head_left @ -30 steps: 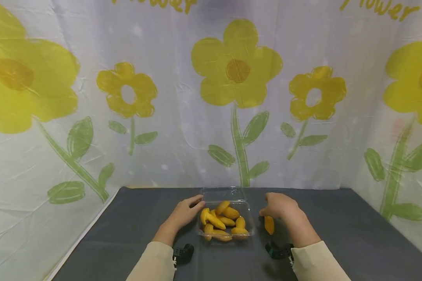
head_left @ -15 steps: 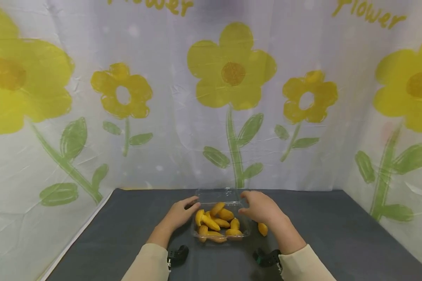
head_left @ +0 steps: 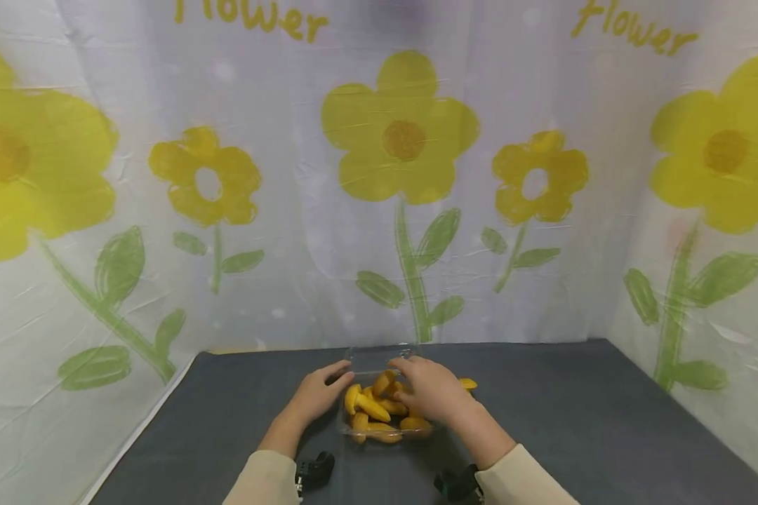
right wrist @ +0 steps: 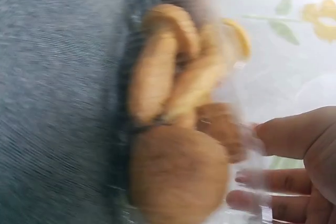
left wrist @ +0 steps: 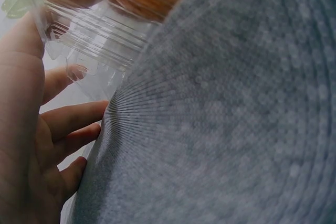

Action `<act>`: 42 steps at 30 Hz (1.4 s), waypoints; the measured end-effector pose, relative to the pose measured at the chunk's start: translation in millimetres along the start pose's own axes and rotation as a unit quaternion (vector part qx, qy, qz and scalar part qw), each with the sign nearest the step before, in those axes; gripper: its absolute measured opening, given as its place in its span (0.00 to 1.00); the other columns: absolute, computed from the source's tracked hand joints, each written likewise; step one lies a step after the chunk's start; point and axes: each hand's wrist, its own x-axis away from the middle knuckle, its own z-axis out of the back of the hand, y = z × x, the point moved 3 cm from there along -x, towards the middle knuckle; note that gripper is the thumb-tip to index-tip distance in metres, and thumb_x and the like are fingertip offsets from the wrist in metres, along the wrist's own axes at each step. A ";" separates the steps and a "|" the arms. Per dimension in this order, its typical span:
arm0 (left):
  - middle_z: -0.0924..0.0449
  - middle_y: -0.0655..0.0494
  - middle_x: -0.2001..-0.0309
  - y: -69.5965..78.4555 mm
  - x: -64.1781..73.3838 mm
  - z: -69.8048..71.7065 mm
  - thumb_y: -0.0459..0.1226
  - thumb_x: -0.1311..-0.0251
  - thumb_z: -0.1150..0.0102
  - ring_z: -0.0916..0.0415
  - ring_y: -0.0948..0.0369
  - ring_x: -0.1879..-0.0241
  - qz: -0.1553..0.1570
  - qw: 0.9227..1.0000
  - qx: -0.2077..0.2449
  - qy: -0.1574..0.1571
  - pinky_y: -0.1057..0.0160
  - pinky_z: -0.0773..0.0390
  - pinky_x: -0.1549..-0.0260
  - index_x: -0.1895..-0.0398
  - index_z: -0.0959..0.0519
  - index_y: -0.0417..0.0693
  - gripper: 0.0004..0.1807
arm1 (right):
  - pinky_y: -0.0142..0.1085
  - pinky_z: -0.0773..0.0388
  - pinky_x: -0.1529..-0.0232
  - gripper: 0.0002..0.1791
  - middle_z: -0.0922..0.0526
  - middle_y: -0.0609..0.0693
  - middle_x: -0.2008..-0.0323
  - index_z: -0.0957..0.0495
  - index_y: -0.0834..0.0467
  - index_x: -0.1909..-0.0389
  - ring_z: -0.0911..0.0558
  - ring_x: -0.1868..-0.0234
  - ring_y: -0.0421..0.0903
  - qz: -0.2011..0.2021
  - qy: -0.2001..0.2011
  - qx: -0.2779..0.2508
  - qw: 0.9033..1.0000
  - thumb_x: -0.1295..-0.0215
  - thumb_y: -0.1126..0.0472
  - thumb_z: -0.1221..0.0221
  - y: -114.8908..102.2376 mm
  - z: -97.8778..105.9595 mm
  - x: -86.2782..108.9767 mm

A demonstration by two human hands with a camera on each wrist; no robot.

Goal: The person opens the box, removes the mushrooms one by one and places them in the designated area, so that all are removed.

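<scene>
Several yellow-orange mushrooms [head_left: 371, 408] lie in a clear plastic box [head_left: 379, 433] in front of me in the head view. My left hand [head_left: 312, 398] rests at the box's left side, its thumb at the wall and the other fingers near the lid in the left wrist view. Over the box's right part is my right hand [head_left: 439, 391], hiding some mushrooms. Its thumb [right wrist: 286, 135] and fingers are apart beside a mushroom cap [right wrist: 218, 129] in the blurred right wrist view, with nothing visible between them.
A loose yellow mushroom [head_left: 468, 384] lies on the dark grey table [head_left: 543, 421] right of the box, mostly hidden by my right forearm. The clear lid [head_left: 369, 356] stands folded open behind the box. A flower-printed curtain [head_left: 309, 280] rises at the table's back edge.
My right hand has moved left, from above the loose mushroom to over the box's right part. The left hand has kept its place at the box. The head view has shifted slightly.
</scene>
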 end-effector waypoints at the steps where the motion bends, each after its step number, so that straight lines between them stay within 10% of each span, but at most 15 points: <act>1: 0.21 0.45 0.36 -0.5 0.7 0.3 0.54 0.25 0.45 0.28 0.41 0.35 0.002 1.000 0.000 0.001 0.34 0.29 0.39 0.28 0.25 0.52 0.28 | 0.45 0.16 0.56 0.28 0.17 0.54 0.46 0.24 0.55 0.33 0.16 0.51 0.51 0.004 -0.009 0.000 1.000 0.31 0.55 0.31 -0.8 -3.7 -0.9; 6: 0.22 0.45 0.36 -1.0 2.9 1.9 0.54 0.25 0.45 0.28 0.40 0.35 0.009 1.000 0.002 0.004 0.34 0.29 0.39 0.28 0.25 0.52 0.29 | 0.42 0.17 0.59 0.29 0.16 0.51 0.50 0.25 0.52 0.31 0.16 0.55 0.48 0.011 -0.021 0.003 1.000 0.31 0.54 0.32 -1.0 -17.6 -5.0; 23: 0.22 0.47 0.35 5.2 -5.7 -1.4 0.53 0.24 0.45 0.26 0.43 0.36 0.004 1.000 0.002 -0.008 0.35 0.27 0.40 0.27 0.26 0.52 0.28 | 0.30 0.31 0.84 0.14 0.17 0.46 0.72 0.21 0.53 0.51 0.27 0.82 0.38 0.004 0.134 0.027 0.991 0.35 0.62 0.29 4.8 -12.6 -0.8; 42: 0.22 0.45 0.35 5.1 -0.9 2.5 0.52 0.24 0.45 0.26 0.43 0.36 0.013 1.000 -0.003 -0.005 0.36 0.26 0.40 0.27 0.26 0.51 0.28 | 0.34 0.32 0.84 0.12 0.20 0.43 0.79 0.24 0.51 0.50 0.28 0.85 0.39 -0.063 0.118 -0.020 0.991 0.29 0.54 0.34 2.8 27.2 4.8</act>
